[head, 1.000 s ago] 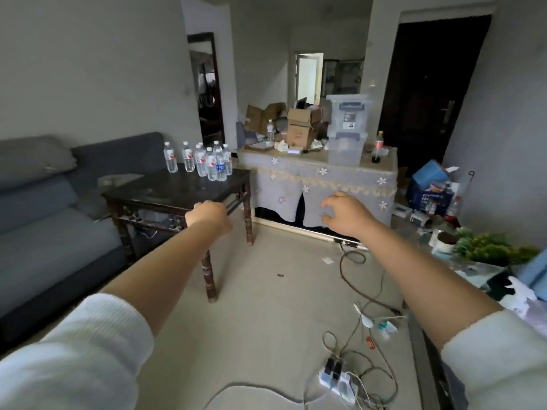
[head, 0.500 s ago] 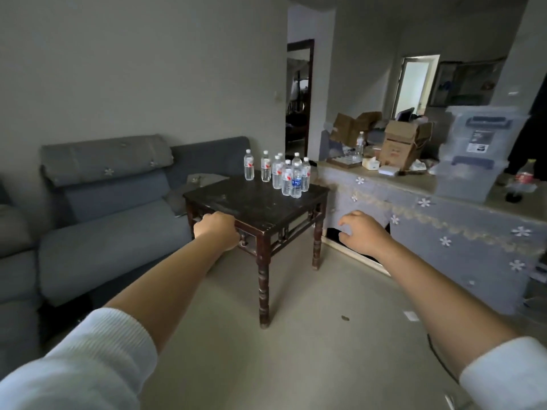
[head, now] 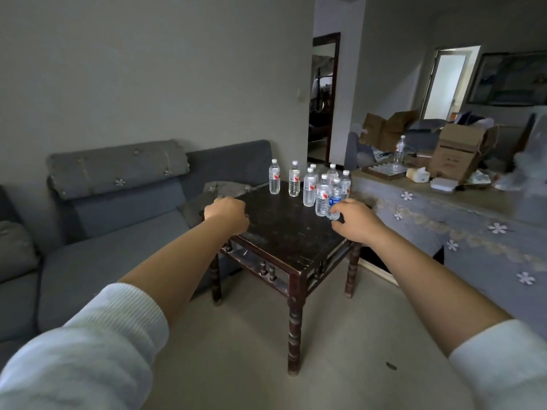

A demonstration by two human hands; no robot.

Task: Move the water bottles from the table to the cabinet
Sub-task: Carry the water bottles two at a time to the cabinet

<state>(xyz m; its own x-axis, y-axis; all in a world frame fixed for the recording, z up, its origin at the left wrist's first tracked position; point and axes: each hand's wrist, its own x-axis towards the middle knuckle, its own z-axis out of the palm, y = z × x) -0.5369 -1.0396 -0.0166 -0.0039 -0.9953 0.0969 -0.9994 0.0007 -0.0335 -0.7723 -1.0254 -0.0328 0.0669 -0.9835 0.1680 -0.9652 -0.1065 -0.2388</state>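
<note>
Step in hand: the reach, nothing picked up yet. Water bottles (head: 313, 187) stand upright in a cluster at the far right part of the dark wooden table (head: 284, 232), two of them a bit apart to the left.

Right hand (head: 356, 220) is at the nearest bottle, the blue-label one (head: 334, 202). Its fingers (head: 336, 209) are curled and overlap the bottle's base; can't tell from this angle whether they touch it or just hang in front. I don't read it as gripped. Left hand (head: 228, 213) hovers over the table's left edge, fingers loosely curled, holding nothing.

Next move, my read: close the right hand round the blue-label bottle mid-body and lift straight up. Neighbours stand tight against it, so a sideways pull could topple them. Left hand could take one of the two separate bottles (head: 274, 180). Then carry to the cabinet, which is probably the cloth-draped unit (head: 473, 220) at right.
</note>
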